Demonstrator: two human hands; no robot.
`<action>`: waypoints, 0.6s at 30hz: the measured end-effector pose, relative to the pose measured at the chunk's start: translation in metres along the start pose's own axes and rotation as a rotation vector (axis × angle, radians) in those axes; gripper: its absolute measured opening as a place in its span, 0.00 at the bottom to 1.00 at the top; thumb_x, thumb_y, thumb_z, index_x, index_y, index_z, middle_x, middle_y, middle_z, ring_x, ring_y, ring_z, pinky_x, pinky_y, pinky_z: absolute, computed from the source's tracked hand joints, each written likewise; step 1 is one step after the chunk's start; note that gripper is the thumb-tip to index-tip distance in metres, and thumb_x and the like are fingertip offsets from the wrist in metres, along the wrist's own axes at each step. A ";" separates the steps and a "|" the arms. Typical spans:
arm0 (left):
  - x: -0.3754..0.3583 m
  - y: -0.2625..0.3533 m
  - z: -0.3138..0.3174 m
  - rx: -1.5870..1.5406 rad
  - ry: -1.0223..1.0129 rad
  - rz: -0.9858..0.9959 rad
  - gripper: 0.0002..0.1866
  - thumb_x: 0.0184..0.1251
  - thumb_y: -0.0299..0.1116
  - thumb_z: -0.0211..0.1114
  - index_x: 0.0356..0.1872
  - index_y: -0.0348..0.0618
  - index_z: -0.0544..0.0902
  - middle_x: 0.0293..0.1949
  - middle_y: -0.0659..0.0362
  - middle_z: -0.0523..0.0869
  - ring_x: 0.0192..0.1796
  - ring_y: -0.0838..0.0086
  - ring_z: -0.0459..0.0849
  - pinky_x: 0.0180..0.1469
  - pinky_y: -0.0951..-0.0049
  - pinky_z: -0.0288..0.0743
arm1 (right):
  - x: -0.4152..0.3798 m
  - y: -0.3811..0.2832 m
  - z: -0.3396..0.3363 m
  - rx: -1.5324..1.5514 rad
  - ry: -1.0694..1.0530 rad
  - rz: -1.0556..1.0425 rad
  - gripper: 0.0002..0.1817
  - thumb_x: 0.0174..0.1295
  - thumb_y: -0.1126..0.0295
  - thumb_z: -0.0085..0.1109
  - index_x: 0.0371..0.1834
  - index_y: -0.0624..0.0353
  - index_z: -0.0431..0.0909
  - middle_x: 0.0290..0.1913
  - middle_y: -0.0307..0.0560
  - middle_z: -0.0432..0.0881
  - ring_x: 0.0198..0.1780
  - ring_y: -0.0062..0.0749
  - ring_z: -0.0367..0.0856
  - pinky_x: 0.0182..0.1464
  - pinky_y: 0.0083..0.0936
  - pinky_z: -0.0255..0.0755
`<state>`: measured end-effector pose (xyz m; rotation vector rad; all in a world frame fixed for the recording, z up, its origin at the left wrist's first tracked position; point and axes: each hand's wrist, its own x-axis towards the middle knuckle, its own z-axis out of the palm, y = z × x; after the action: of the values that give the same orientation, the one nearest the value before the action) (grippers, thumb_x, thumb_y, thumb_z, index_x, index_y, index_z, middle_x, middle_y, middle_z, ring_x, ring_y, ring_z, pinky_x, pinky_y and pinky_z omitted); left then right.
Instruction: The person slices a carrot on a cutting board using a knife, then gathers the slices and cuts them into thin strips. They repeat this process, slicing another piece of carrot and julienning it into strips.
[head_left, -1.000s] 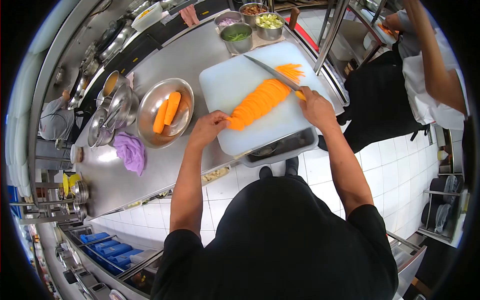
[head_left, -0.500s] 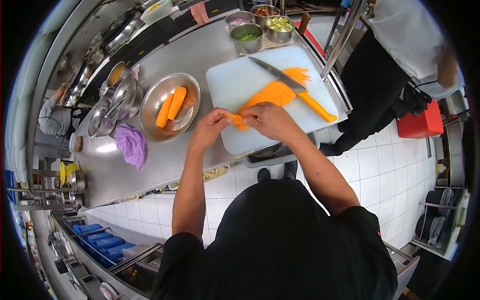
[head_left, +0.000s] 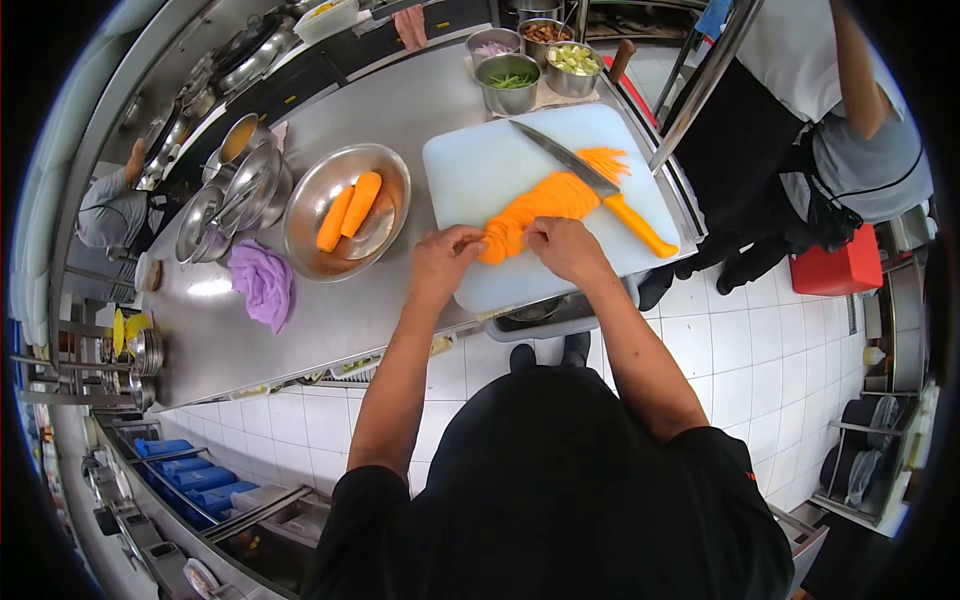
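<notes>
Thin orange carrot slices [head_left: 545, 203] lie overlapped in a row on the white cutting board [head_left: 465, 160]. My left hand [head_left: 446, 262] is at the near left end of the row, its fingers closed at the edge of the slices. My right hand [head_left: 568, 248] touches the near side of the row, with thumb and fingers pinched at a slice. A knife with a yellow handle [head_left: 640, 226] rests across the board, its blade over the far end of the slices. Carrot strips [head_left: 604, 162] lie beyond the blade.
Left of the board, a steel bowl [head_left: 394, 225] holds two peeled carrots [head_left: 362, 204]. A purple cloth [head_left: 261, 284] and stacked bowls [head_left: 252, 190] are further left. Several pots of cut food, one with green strips [head_left: 511, 82], stand behind the board. People stand at the right [head_left: 780, 120] and far left [head_left: 106, 217].
The slices my hands held up at the row's near end now lie on the board. My hands are slightly further apart. The view has shifted a little, and people at the right have moved.
</notes>
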<state>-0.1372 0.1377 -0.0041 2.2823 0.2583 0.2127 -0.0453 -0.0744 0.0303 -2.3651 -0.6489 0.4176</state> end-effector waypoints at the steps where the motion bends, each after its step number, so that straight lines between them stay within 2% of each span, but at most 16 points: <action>1: 0.000 -0.001 0.000 0.044 0.036 0.035 0.11 0.66 0.38 0.72 0.45 0.48 0.92 0.44 0.56 0.92 0.50 0.60 0.85 0.58 0.63 0.76 | -0.001 0.000 0.001 0.006 0.001 -0.002 0.16 0.70 0.58 0.53 0.46 0.54 0.87 0.43 0.55 0.90 0.48 0.54 0.88 0.51 0.47 0.80; 3: 0.001 -0.008 0.001 0.134 0.105 0.104 0.11 0.65 0.38 0.72 0.45 0.48 0.92 0.45 0.57 0.92 0.50 0.59 0.85 0.59 0.63 0.76 | -0.002 -0.004 0.007 0.006 0.000 0.020 0.17 0.70 0.57 0.53 0.46 0.55 0.87 0.43 0.55 0.90 0.48 0.54 0.88 0.51 0.48 0.80; 9: -0.014 -0.016 -0.009 0.159 0.088 0.303 0.14 0.62 0.33 0.73 0.49 0.49 0.90 0.45 0.59 0.92 0.53 0.60 0.84 0.58 0.60 0.76 | 0.007 -0.012 0.032 -0.045 0.037 -0.028 0.17 0.72 0.56 0.51 0.46 0.56 0.84 0.41 0.59 0.89 0.47 0.56 0.88 0.51 0.50 0.80; 12: -0.018 -0.022 -0.005 0.224 0.099 0.343 0.16 0.62 0.32 0.74 0.51 0.48 0.89 0.46 0.60 0.91 0.54 0.60 0.84 0.61 0.60 0.74 | 0.012 -0.019 0.041 -0.068 0.015 -0.027 0.17 0.73 0.57 0.50 0.47 0.58 0.83 0.40 0.61 0.89 0.47 0.57 0.88 0.50 0.50 0.81; 15: -0.020 -0.024 0.002 0.245 0.108 0.296 0.16 0.61 0.33 0.75 0.51 0.47 0.89 0.49 0.59 0.90 0.56 0.59 0.83 0.64 0.59 0.72 | 0.012 -0.027 0.048 -0.105 0.018 -0.022 0.18 0.73 0.58 0.50 0.47 0.60 0.82 0.41 0.61 0.89 0.47 0.57 0.88 0.49 0.51 0.81; 18: -0.022 -0.021 0.007 0.238 0.259 0.294 0.16 0.60 0.34 0.76 0.49 0.47 0.89 0.51 0.57 0.88 0.58 0.57 0.80 0.64 0.58 0.71 | 0.011 -0.035 0.054 -0.193 -0.031 0.014 0.18 0.72 0.57 0.50 0.49 0.61 0.81 0.43 0.60 0.90 0.47 0.55 0.89 0.49 0.50 0.82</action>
<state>-0.1595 0.1411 -0.0259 2.5228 0.0815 0.6632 -0.0724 -0.0184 0.0117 -2.5509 -0.7150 0.4147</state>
